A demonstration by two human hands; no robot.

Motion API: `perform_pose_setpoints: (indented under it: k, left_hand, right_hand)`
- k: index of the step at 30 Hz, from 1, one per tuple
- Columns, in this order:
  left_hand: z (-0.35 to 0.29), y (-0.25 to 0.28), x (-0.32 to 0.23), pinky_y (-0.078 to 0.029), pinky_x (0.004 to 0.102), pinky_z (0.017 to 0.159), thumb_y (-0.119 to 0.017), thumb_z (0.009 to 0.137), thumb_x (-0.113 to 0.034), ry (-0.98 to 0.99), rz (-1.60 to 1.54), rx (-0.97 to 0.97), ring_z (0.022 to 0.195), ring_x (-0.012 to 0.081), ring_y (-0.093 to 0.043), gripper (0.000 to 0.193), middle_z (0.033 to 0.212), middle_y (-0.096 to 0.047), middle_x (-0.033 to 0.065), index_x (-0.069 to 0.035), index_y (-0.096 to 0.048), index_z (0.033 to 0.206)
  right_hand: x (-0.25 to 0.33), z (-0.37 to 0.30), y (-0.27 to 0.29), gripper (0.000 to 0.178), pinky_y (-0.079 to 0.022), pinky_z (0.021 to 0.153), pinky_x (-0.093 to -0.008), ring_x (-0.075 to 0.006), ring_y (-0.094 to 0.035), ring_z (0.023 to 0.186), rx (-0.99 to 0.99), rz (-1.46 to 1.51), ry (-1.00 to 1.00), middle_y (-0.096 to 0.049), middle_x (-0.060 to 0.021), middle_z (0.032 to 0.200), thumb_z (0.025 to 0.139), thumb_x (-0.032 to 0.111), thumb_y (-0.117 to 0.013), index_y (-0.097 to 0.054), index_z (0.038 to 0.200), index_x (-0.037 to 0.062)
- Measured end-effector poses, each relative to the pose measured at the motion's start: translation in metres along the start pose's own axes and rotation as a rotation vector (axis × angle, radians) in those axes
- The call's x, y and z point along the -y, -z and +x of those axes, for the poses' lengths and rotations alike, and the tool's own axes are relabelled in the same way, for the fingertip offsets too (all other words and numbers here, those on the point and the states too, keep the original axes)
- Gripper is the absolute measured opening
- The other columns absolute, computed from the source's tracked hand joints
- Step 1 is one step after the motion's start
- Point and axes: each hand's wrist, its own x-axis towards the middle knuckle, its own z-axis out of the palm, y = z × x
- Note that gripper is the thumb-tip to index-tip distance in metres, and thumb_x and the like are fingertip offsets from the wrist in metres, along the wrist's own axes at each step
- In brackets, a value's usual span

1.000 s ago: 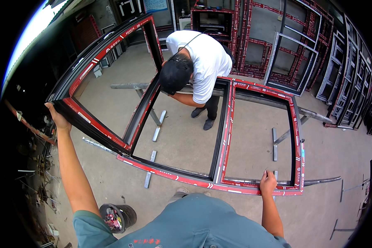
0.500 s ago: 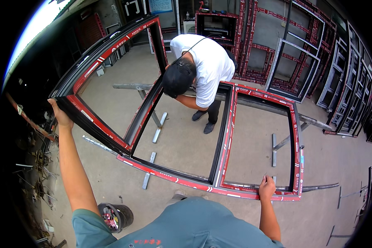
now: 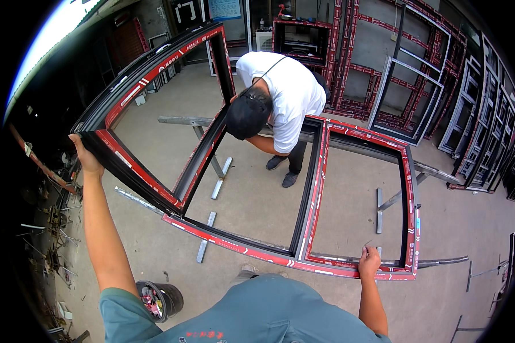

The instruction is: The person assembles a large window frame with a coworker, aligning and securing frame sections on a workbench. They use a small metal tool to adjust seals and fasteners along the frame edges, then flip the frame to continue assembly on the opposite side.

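Observation:
A black window sash (image 3: 129,154) with red protective film stands swung up at the left of a window frame (image 3: 252,249), which lies across metal trestles. My left hand (image 3: 88,157) grips the sash's outer corner, the thumb showing and the other fingers mostly hidden behind it. Over the frame's near rail, towards its right end, my right hand (image 3: 369,263) rests closed. A thin sliver pokes up from its fingers, too small to name. Across from me a co-worker (image 3: 286,91) in a white shirt and black cap bends over the sash's hinge side, hands mostly hidden.
The trestle bar (image 3: 435,170) runs out past the frame's right end. A black bucket (image 3: 169,300) of scraps stands on the floor near my left elbow. Red-filmed frames (image 3: 340,63) lean at the back, and more frames (image 3: 486,131) stand along the right.
The sash and frame show only a slight shift in the picture. A thin sliver now shows above my right fingers. The co-worker stays bent at the same spot.

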Motion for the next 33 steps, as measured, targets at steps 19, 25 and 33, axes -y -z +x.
perform_pose_setpoints:
  k: [19,25,33]
  left_hand:
    - [0.007,0.013,0.004,-0.052,0.0335,0.094,-0.043,0.093,-0.079,0.045,-0.036,0.020,0.104,0.0202,-0.066,0.082,0.115,-0.070,0.0061,-0.008,-0.061,0.128]
    - [0.012,0.020,0.007,-0.044,0.0355,0.106,-0.044,0.094,-0.078,0.073,-0.076,0.014,0.121,0.0233,-0.059,0.085,0.131,-0.064,0.0081,-0.006,-0.056,0.137]
    - [0.011,0.020,0.006,-0.046,0.0347,0.103,-0.044,0.094,-0.078,0.057,-0.049,0.034,0.116,0.0225,-0.061,0.084,0.127,-0.066,0.0080,-0.005,-0.058,0.134]
  right_hand:
    - [-0.001,0.001,-0.001,0.016,-0.050,0.078,-0.0460,-0.0397,-0.061,0.088,-0.010,0.040,0.032,-0.063,-0.0186,0.094,0.094,0.005,-0.064,-0.070,0.107,0.0003]
    - [-0.004,0.001,-0.004,0.019,-0.047,0.083,-0.0482,-0.0417,-0.057,0.092,0.007,0.076,0.026,-0.059,-0.0206,0.095,0.095,0.003,-0.060,-0.068,0.112,-0.0005]
    - [0.004,0.002,0.004,0.012,-0.051,0.071,-0.0472,-0.0394,-0.062,0.077,0.079,0.131,0.021,-0.062,-0.0184,0.086,0.091,0.004,-0.066,-0.072,0.101,0.0005]
